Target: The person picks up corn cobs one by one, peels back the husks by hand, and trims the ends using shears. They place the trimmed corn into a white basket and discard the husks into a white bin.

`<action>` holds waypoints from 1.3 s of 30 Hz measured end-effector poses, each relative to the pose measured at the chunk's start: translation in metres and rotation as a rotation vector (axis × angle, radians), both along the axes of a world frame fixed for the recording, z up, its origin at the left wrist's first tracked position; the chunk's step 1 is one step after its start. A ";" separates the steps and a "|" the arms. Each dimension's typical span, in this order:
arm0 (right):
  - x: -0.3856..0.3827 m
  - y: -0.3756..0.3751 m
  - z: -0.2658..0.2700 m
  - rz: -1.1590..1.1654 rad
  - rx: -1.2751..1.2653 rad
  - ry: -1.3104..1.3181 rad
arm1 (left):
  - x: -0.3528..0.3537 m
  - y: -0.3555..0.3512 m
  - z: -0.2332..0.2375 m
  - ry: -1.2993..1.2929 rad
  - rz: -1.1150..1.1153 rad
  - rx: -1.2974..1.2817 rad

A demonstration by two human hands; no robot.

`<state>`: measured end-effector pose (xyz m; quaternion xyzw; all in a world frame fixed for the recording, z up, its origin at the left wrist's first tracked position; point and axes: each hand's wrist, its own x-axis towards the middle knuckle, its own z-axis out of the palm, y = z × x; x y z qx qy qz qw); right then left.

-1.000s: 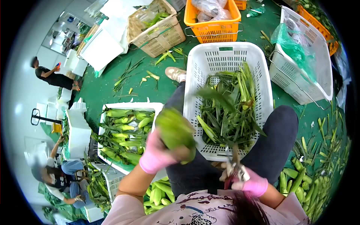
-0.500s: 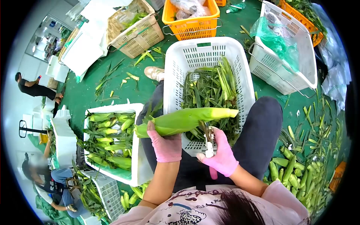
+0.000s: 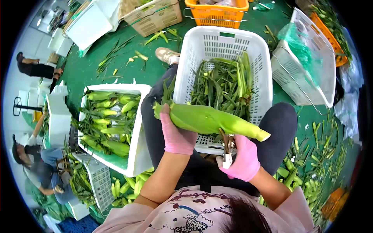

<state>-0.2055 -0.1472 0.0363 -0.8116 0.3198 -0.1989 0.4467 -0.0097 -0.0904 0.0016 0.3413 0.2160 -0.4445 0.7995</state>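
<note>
My left hand (image 3: pixel 177 134), in a pink glove, is wrapped round the leafy end of a green corn ear (image 3: pixel 210 119). The ear's pale cut stem points right and slightly down. In my right hand (image 3: pixel 245 158), also pink-gloved, are pruning shears (image 3: pixel 228 149) with white on the handle. Their blades touch or lie just under the ear's lower side. Behind the ear, a white basket (image 3: pixel 186 58) between my legs holds green leaves and stalks (image 3: pixel 223 81).
A foam box (image 3: pixel 136 155) of corn ears stands at the left. Corn ears (image 3: pixel 295 176) and husks lie on the floor at the right. Another white basket (image 3: pixel 285 73) and orange crates (image 3: pixel 217 16) are farther off. Two people are at the far left.
The corn ear has tilted, its stem end now lower and farther right. Both hands have shifted right, with the shears still in my right hand. The view has also shifted.
</note>
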 end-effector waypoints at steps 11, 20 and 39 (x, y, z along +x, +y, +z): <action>0.043 0.004 -0.094 -0.390 0.024 -0.096 | -0.012 -0.021 -0.014 -0.270 0.127 0.017; 0.016 -0.043 -0.034 0.001 0.421 0.041 | 0.020 -0.033 -0.013 -0.202 -0.016 0.035; 0.036 -0.084 -0.112 -0.261 1.566 -0.480 | 0.001 0.061 -0.005 -0.303 -0.527 -0.122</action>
